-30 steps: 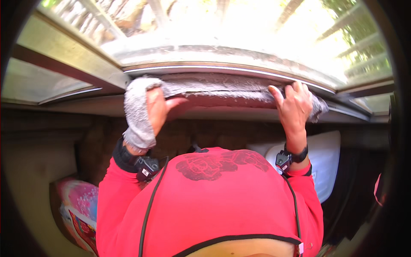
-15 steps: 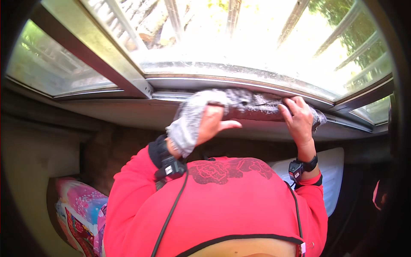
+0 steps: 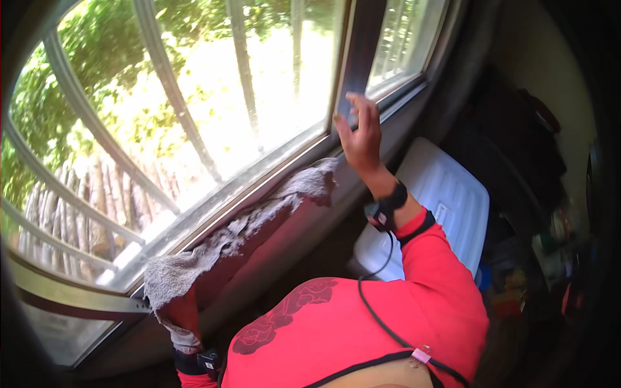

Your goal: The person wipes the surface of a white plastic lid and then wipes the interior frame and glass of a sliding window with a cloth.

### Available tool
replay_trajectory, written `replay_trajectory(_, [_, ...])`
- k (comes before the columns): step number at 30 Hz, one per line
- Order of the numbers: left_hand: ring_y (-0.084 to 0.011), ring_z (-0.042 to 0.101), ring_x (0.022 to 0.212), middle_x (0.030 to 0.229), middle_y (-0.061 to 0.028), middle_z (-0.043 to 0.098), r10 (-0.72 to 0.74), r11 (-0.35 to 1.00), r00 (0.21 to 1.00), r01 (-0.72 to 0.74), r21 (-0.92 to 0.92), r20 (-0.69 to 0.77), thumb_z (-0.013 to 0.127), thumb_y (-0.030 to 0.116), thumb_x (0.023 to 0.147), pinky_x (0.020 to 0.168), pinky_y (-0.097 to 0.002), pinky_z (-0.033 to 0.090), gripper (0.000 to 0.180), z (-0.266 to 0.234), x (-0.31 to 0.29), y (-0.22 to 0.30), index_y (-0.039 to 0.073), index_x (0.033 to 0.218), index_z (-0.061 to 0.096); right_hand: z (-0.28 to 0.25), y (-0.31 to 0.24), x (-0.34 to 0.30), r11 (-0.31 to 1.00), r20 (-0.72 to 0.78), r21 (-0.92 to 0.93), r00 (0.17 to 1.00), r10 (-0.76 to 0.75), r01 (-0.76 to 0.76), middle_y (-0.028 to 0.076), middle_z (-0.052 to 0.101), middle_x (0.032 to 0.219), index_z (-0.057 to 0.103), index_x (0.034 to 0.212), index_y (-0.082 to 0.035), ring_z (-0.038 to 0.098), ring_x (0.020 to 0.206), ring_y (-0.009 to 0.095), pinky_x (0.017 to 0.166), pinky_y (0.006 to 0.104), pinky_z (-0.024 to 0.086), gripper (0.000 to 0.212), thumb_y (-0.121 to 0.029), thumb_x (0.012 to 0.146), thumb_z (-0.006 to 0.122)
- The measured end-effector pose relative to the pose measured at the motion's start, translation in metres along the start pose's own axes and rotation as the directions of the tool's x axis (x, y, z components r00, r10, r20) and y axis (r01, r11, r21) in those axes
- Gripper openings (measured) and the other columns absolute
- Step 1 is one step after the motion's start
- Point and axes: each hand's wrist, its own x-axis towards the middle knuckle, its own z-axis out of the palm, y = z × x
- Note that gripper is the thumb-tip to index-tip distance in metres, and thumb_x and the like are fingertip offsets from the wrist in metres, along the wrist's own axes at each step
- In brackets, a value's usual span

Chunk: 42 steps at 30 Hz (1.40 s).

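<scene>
A long grey fuzzy cloth lies stretched along the window's lower track, its right end ragged and drooping over the inner edge. My left hand is at the cloth's lower left end; the cloth drapes over it and hides the fingers, so their grip does not show. My right hand is off the cloth, raised beside the dark upright window frame. Its fingers are bent and spread apart, with nothing in them. Whether its fingertips touch the frame I cannot tell.
Metal bars stand outside the glass, with greenery and stacked wooden poles beyond. A white plastic lid or board is below my right arm. Dim clutter fills the right side. A cable runs from my right wrist over my red top.
My right hand has let go of the cloth and risen to the upright frame. The view has turned toward the right side of the window. My left hand stays under the cloth.
</scene>
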Motion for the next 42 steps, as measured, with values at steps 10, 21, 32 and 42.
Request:
replay_trajectory(10, [-0.0335, 0.058, 0.093, 0.101, -0.0172, 0.061, -0.086, 0.991, 0.892, 0.122, 0.053, -0.443, 0.057, 0.012, 0.083, 0.088, -0.04, 0.043, 0.02, 0.026, -0.019, -0.038, 0.0, 0.099, 0.061, 0.043, 0.081, 0.08, 0.988, -0.317, 0.017, 0.937, 0.148, -0.151, 0.016, 0.049, 0.107, 0.044, 0.117, -0.003, 0.046, 0.103, 0.034, 0.09, 0.0424, 0.037, 0.04, -0.016, 0.083, 0.059])
replay_trajectory(21, [-0.0345, 0.057, 0.096, 0.103, -0.019, 0.059, -0.162, 0.892, 0.84, 0.349, 0.286, -0.519, 0.055, 0.014, 0.086, 0.087, -0.0408, 0.044, 0.023, 0.057, -0.067, -0.096, -0.002, 0.103, 0.059, 0.054, 0.104, 0.074, 0.978, -0.412, -0.003, 0.891, 0.189, -0.209, 0.015, 0.051, 0.109, 0.049, 0.115, -0.006, 0.048, 0.105, 0.033, 0.088, 0.0424, 0.04, 0.04, -0.031, 0.086, 0.057])
replay_trajectory(32, [-0.0364, 0.051, 0.105, 0.1, -0.0196, 0.058, -0.203, 0.973, 0.871, 0.23, 0.005, -0.448, 0.058, 0.002, 0.075, 0.097, -0.0435, 0.036, 0.023, 0.032, -0.059, -0.037, -0.001, 0.098, 0.059, 0.011, 0.005, 0.026, 0.998, -0.12, -0.032, 0.991, -0.059, 0.055, 0.011, 0.055, 0.099, 0.055, 0.108, -0.005, 0.053, 0.092, 0.028, 0.076, 0.0348, 0.043, 0.032, -0.021, 0.082, 0.065])
replay_trajectory(42, [-0.0404, 0.054, 0.091, 0.094, -0.0209, 0.061, -0.392, 0.903, 0.9, 0.337, 0.267, 0.189, 0.064, 0.025, 0.079, 0.088, -0.047, 0.037, 0.028, 0.023, -0.058, -0.018, 0.002, 0.093, 0.065, -0.004, -0.067, -0.093, 0.963, 0.499, -0.024, 0.838, -0.221, 0.268, 0.0, 0.061, 0.09, 0.063, 0.084, -0.013, 0.057, 0.084, 0.019, 0.077, 0.0353, 0.041, 0.029, -0.04, 0.074, 0.067])
